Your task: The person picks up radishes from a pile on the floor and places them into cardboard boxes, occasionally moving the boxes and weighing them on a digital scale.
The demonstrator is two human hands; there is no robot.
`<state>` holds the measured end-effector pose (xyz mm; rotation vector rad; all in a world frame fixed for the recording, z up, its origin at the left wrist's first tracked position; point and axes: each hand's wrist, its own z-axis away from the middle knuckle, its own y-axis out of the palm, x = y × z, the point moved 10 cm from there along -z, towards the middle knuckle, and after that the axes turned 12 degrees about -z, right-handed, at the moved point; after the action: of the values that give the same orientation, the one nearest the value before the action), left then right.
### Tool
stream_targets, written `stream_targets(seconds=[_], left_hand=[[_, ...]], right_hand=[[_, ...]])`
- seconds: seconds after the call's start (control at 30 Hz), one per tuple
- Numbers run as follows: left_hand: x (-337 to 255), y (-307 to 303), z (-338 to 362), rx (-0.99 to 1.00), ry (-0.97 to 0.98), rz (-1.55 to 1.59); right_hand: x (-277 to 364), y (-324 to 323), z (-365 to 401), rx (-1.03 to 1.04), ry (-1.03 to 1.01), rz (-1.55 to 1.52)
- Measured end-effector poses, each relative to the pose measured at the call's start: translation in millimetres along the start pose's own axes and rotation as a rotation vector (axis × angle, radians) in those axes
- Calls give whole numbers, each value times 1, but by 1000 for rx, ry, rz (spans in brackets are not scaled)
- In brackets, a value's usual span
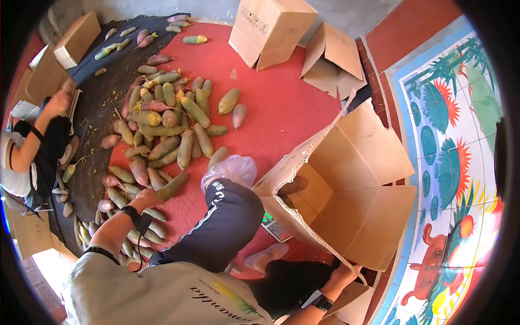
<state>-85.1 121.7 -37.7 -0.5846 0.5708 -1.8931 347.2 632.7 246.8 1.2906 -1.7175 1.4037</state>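
My left hand [147,199] is closed around one end of a long green radish [172,186] beside my knee, at the near side of a large radish pile [162,127]. The radish points up and to the right. At the lower right, my right hand [343,276] grips the near edge of a tall open cardboard box [346,216]; the flap partly hides its fingers. Inside that box, a couple of dark radishes [293,187] lie against the left wall. A scale with a lit green display [275,227] shows partly under the box.
Two more cardboard boxes [271,32] [333,59] stand at the back on the red mat [271,108]. A plastic bag [233,169] covers something by my knee. Another person [32,146] sits at the left beside boxes. A painted tile wall [444,162] borders the right.
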Motion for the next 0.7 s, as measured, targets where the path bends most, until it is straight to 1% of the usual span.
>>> stream_targets(seconds=[0.03,0.1,0.13,0.17,0.23,0.27,0.3,0.37,0.4,0.43,0.47,0.5,0.57,0.6,0.63,0.67,0.7], left_hand=[[-1,-6,5,-9,5,-2],[-6,-15,24,77,87,179],[-8,-28,32,0,109,270],[-10,-34,39,-9,119,258],[-12,-60,52,-155,144,544],[-16,-85,64,-332,203,516],[-23,-97,76,-336,223,504],[-34,-149,112,-545,349,771],[-42,-169,126,-609,420,810],[-48,-190,142,-675,489,850],[-60,-213,166,-680,573,938],[-65,-229,178,-740,572,832],[-85,-265,217,-892,695,725],[-95,-275,228,-893,709,719],[-108,-286,247,-932,816,723],[-121,-297,267,-972,922,726],[-130,-306,280,-976,932,722]], right_hand=[[4,0,0,-10,-3,-4],[-23,4,5,-109,338,-668],[-27,3,3,-67,300,-545],[-32,-2,4,-85,299,-550],[-24,5,5,-116,323,-634],[-16,6,6,-126,309,-588],[-53,0,3,-196,415,-754],[-56,0,0,-135,328,-722],[-38,3,2,-150,292,-749],[-37,3,1,-165,286,-753],[-41,5,1,-164,296,-799],[-42,7,1,-164,306,-845],[-33,10,3,-218,324,-874],[-29,13,3,-213,316,-891],[-27,11,2,-206,306,-910],[-41,10,1,-186,319,-886],[-39,7,1,-194,315,-890]])
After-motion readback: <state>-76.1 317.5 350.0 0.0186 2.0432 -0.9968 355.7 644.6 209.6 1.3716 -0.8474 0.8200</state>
